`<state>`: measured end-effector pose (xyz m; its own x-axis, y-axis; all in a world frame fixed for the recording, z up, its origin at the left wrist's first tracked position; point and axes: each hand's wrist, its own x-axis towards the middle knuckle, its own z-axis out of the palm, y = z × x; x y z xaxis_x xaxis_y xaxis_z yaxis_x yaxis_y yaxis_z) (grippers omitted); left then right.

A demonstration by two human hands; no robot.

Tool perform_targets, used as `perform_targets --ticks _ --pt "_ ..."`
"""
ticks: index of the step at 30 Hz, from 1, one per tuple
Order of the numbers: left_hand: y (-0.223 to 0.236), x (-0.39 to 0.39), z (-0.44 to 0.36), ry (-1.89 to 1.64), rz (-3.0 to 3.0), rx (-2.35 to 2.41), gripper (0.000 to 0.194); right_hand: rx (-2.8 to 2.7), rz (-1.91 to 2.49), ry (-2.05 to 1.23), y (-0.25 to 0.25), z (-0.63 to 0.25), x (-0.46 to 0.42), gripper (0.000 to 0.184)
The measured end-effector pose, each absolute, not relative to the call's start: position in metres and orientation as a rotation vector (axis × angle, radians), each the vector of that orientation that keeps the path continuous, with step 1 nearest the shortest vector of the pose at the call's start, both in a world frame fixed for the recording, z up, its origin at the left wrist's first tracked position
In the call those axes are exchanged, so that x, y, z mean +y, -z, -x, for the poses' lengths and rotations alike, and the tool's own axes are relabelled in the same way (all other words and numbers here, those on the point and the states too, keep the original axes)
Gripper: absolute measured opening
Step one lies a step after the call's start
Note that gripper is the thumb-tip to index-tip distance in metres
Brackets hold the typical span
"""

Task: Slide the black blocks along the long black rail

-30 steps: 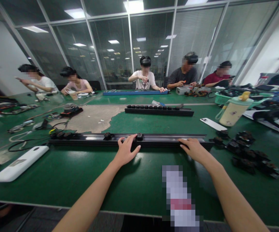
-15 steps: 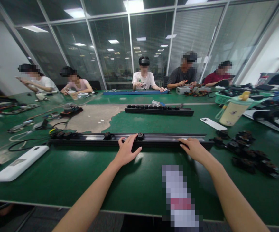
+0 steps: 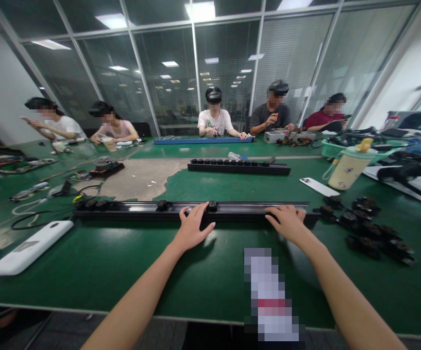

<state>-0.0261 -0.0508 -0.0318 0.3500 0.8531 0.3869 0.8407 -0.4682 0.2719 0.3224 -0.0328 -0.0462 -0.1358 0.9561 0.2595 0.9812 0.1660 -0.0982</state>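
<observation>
A long black rail point(image 3: 239, 214) with a shiny channel lies crosswise on the green table in front of me. Several black socket-like modules sit in it: a cluster at its left end point(image 3: 97, 204), a single black module point(image 3: 162, 204) further right, and another black module point(image 3: 212, 206) by my left fingertips. My left hand point(image 3: 195, 226) lies over the rail, thumb spread apart, index finger against that module's left side. Further right, my right hand point(image 3: 286, 218) grips the rail, fingers over the channel and thumb on the near side.
Loose black modules point(image 3: 366, 218) lie right of the rail. A white phone point(image 3: 319, 186) and a cream cup point(image 3: 352, 167) stand behind them. At left lies a white oblong case point(image 3: 31, 248). Another filled black rail point(image 3: 239, 168) sits further back. Several people work across the table.
The module beside my left fingers has slid slightly right along the rail, my left hand following. My right hand has shifted a little left, its fingers more bent. The view has turned slightly.
</observation>
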Motion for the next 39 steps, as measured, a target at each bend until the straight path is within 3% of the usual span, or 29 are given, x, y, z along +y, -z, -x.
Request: perform_targets --ticks 14,39 --pt "0.04 -0.05 0.022 -0.785 -2.61 1.596 0.067 -2.185 1.261 0.061 0.057 -0.291 -0.025 0.03" --pt "0.039 -0.054 0.01 -0.815 -2.69 1.613 0.063 -2.388 1.036 0.062 0.048 -0.224 -0.047 0.044"
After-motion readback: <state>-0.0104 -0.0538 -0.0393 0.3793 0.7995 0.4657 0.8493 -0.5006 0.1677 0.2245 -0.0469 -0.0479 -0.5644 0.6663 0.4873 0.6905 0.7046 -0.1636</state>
